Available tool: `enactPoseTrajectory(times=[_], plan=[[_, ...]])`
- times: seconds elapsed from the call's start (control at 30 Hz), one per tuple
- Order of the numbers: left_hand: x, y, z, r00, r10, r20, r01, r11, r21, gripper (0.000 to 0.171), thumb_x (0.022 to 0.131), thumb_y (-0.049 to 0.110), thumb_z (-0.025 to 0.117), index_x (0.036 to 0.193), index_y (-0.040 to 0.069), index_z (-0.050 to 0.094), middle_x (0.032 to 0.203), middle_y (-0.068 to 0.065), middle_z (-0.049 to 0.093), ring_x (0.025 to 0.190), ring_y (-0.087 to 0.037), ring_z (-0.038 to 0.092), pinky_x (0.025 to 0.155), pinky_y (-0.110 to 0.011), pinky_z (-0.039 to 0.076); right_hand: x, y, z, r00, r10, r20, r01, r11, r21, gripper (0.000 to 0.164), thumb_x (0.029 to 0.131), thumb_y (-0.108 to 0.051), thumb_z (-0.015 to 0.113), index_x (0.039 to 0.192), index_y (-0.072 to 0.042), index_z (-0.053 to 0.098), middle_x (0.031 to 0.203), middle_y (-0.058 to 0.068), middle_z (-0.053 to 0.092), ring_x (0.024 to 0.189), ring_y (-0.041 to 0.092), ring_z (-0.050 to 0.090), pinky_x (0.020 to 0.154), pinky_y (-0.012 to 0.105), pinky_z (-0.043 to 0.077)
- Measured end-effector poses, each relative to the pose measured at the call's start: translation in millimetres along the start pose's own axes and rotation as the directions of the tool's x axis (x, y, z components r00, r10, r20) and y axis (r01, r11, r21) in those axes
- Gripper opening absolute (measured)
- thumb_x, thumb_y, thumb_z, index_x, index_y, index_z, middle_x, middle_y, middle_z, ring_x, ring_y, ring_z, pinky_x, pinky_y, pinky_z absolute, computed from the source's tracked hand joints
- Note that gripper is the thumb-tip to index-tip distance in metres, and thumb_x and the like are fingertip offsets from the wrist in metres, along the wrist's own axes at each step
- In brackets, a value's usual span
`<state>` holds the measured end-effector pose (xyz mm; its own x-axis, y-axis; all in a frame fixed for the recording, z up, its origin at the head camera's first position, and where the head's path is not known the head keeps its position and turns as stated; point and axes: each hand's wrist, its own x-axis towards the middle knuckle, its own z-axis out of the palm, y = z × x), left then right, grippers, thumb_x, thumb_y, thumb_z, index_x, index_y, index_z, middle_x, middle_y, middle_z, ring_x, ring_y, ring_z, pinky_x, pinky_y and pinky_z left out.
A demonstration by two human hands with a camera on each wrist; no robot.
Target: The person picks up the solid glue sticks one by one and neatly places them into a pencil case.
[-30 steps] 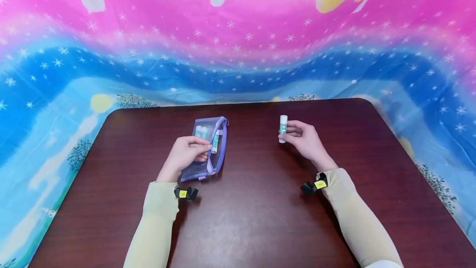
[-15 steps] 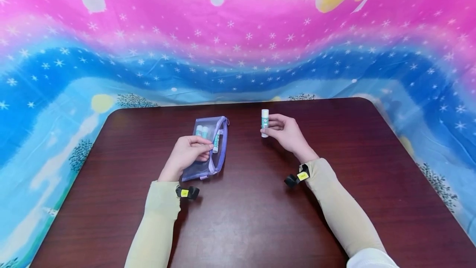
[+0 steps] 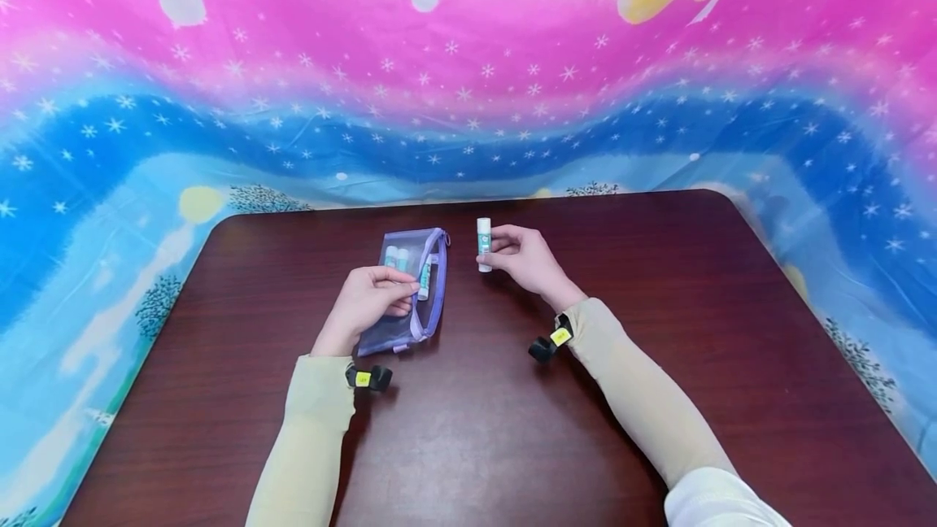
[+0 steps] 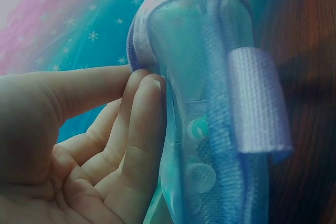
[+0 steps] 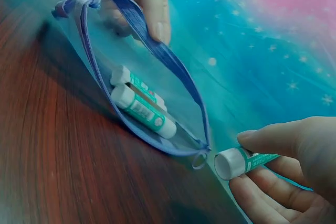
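A purple mesh zipper pouch (image 3: 382, 337) lies on the table with its mouth gaping toward the right. My left hand (image 3: 363, 299) pinches the upper edge of that mouth between thumb and fingers. Inside, glue sticks (image 5: 143, 113) with white caps and green labels lie side by side, seen through the opening in the right wrist view. In my right hand (image 3: 529, 260), thumb and fingertips grip another glue stick (image 3: 484, 245), held upright just right of the pouch and apart from it. The right wrist view has its white end near the zipper's pull ring (image 5: 199, 161).
The dark red-brown wooden table (image 3: 454, 446) carries the pouch. A patterned pink and blue cloth (image 3: 468, 120) hangs behind the table and along its sides.
My right hand has moved left with the glue stick, closing much of the distance to the pouch. The left hand and pouch have stayed nearly still.
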<state>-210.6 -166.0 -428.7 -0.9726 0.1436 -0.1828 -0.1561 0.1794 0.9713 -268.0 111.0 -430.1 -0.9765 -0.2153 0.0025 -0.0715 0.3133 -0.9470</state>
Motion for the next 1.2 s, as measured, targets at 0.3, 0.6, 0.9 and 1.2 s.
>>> enactPoseTrajectory(times=[0.3, 0.6, 0.9, 1.2], plan=[[0.8, 2.6, 1.6, 1.0, -0.015, -0.006, 0.015, 1.0, 0.004, 0.025, 0.092, 0.009, 0.077, 0.111, -0.008, 0.073, 0.086, -0.014, 0.072, 0.068, -0.016, 0.069, 0.067, -0.03, 0.062, 8, 1, 29, 0.996, 0.073, 0.051, -0.076, 0.995, 0.058, 0.044, 0.087, -0.01, 0.083, 0.127, -0.001, 0.066, 0.102, 0.013, 0.072, 0.088, 0.023, 0.071, 0.083, 0.041, 0.06], [0.8, 0.5, 0.2, 1.0, -0.014, -0.009, 0.015, 1.0, 0.014, 0.027, 0.092, 0.011, 0.078, 0.111, -0.007, 0.073, 0.086, -0.015, 0.074, 0.069, -0.017, 0.069, 0.066, -0.03, 0.062, 5, 4, 55, 0.988, 0.14, 0.063, -0.147, 0.981, 0.124, 0.052, 0.087, -0.005, 0.081, 0.135, 0.001, 0.06, 0.1, 0.014, 0.072, 0.081, 0.022, 0.072, 0.079, 0.037, 0.061], [-0.8, -0.2, 2.1, 1.0, -0.026, -0.006, 0.026, 1.0, -0.017, 0.025, 0.092, 0.008, 0.077, 0.11, -0.009, 0.073, 0.085, -0.015, 0.074, 0.066, -0.016, 0.069, 0.065, -0.029, 0.062, 3, 7, 65, 0.986, 0.104, 0.128, -0.128, 0.972, 0.198, 0.047, 0.093, -0.003, 0.074, 0.136, 0.004, 0.059, 0.115, 0.018, 0.071, 0.099, 0.023, 0.072, 0.083, 0.035, 0.06], [-0.7, 2.3, 1.7, 0.999, 0.037, -0.018, -0.037, 0.999, 0.025, 0.021, 0.093, 0.007, 0.075, 0.107, -0.009, 0.073, 0.085, -0.016, 0.074, 0.067, -0.017, 0.069, 0.064, -0.03, 0.062, -1, 2, 77, 0.979, 0.056, 0.197, -0.108, 0.959, 0.264, 0.046, 0.095, 0.002, 0.069, 0.138, 0.009, 0.055, 0.123, 0.023, 0.067, 0.107, 0.028, 0.07, 0.086, 0.036, 0.06]])
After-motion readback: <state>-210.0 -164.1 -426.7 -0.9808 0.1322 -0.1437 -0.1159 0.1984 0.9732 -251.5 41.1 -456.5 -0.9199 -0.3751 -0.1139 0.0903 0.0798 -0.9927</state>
